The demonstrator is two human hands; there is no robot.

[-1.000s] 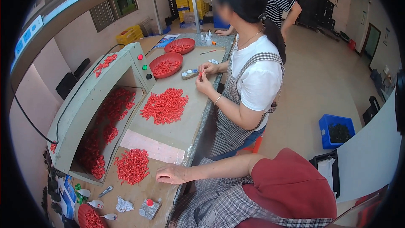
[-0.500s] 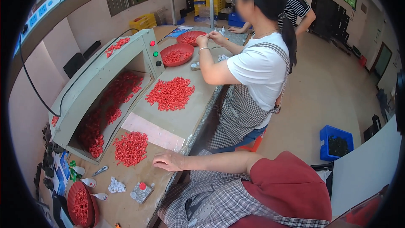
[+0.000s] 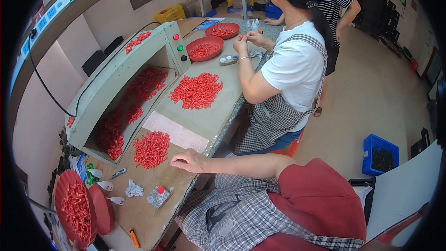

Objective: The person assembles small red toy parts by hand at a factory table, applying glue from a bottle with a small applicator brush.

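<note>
At the lower left, my left hand (image 3: pixel 73 245) grips the bottom rim of a round red plastic basket (image 3: pixel 59 196) and holds it tilted. Most of that hand is cut off by the picture's edge. Inside the basket lie many small red pieces (image 3: pixel 76 209). A second red basket (image 3: pixel 103 209) stands partly behind it. My right hand (image 3: pixel 188 160) hovers by the table's front edge, fingers loosely curled with a gap by the thumb, and nothing shows in it. Just left of it lies a pile of small red pieces (image 3: pixel 152 149); a larger pile (image 3: pixel 197 91) lies farther off.
A pale metal machine (image 3: pixel 116 83) with red pieces inside stands along the left. White bottles (image 3: pixel 106 186), a knife (image 3: pixel 118 173), crumpled tissue (image 3: pixel 134 188), a small block with a red cap (image 3: pixel 160 197) and an orange-handled tool (image 3: pixel 134 238) lie nearby. A co-worker (image 3: pixel 297 65) sits to the right.
My left hand has raised and tilted the filled basket, parting it from the one below. My right hand has stayed by the table edge. The whole view has shifted slightly.
</note>
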